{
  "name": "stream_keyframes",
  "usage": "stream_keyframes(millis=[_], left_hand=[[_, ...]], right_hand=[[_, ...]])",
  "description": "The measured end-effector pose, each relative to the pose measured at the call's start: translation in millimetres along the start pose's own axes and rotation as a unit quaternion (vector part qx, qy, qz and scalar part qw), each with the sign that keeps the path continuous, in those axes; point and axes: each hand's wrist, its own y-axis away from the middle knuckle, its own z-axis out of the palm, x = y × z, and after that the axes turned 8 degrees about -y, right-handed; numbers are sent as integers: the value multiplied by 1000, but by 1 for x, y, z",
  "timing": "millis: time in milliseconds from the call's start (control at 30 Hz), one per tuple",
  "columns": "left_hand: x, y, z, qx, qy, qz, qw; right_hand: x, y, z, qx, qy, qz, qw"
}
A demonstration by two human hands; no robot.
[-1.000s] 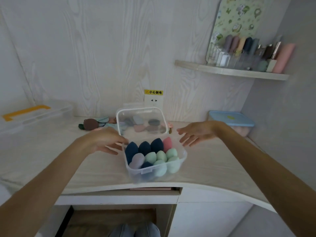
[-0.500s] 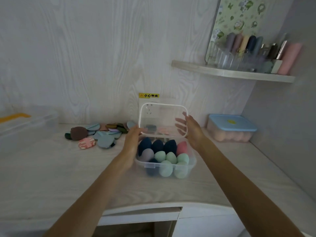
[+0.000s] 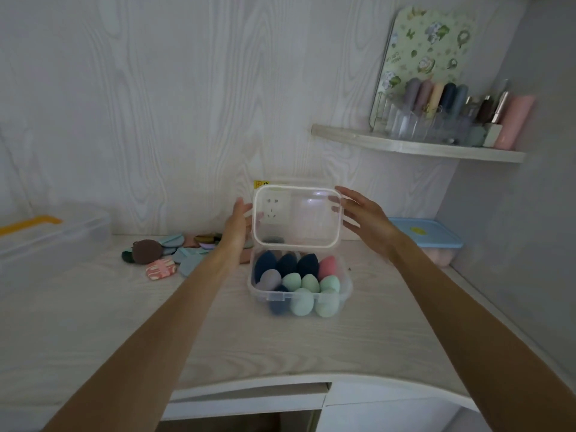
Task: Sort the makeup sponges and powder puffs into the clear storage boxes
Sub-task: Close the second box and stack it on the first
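- Clear storage box: sits at the centre of the frame on the counter; thin transparent plastic, judged light, fairly stiff in the walls and smooth enough to slip.
- Hinged lid: stands upright above the back edge of the box; best taken by its 2 side rims, as flexing the thin panel could strain the hinge.
- Makeup sponges: egg-shaped, navy, mint, pink and grey, packed upright in the box; judged soft, springy and very light, so a high one may resist the lid.
- Left hand: fingers straight, lying along the lid's left rim; firm contact cannot be told.
- Right hand: fingers spread and nearly straight at the lid's right rim, gripping nothing.
- Powder puffs: flat, soft pads heaped left of centre by the wall, not yet boxed.
- Front latch: small tab, unfastened.
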Motion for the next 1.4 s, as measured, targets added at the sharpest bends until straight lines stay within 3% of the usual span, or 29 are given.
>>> stream_keyframes(millis=[133,233,333,400,500,567,633,767,833,1133,1300,1400], left_hand=[[8,5,-5,-28,-57,76,995],[5,22,-10,-50,-187,190,963],[-5,45,-27,-95,-280,273,915],[-14,57,-33,-87,-371,311,871],[-28,70,-36,-38,-514,373,771],[-40,73,-38,-19,-563,441,698],[-51,75,-37,-25,-580,482,657],[-67,79,-30,-13,-574,496,652],[-72,80,-29,-12,-574,493,653],[-75,82,-25,-10,-558,430,710],[-73,77,-33,-57,-530,435,726],[-73,75,-33,-58,-517,434,735]], right_hand=[[-21,21,-12,-72,73,-25,994],[-34,42,-12,-114,174,-64,976],[-32,61,-2,-138,383,-126,905],[-27,75,9,-140,492,-149,846],[-15,90,24,-167,561,-163,794],[-1,94,27,-191,588,-158,770],[15,96,26,-200,592,-167,763],[45,103,18,-159,617,-288,715],[55,105,19,-134,614,-317,710],[68,106,23,-139,520,-262,801],[71,103,18,-148,510,-248,810],[71,100,19,-142,476,-238,835]])
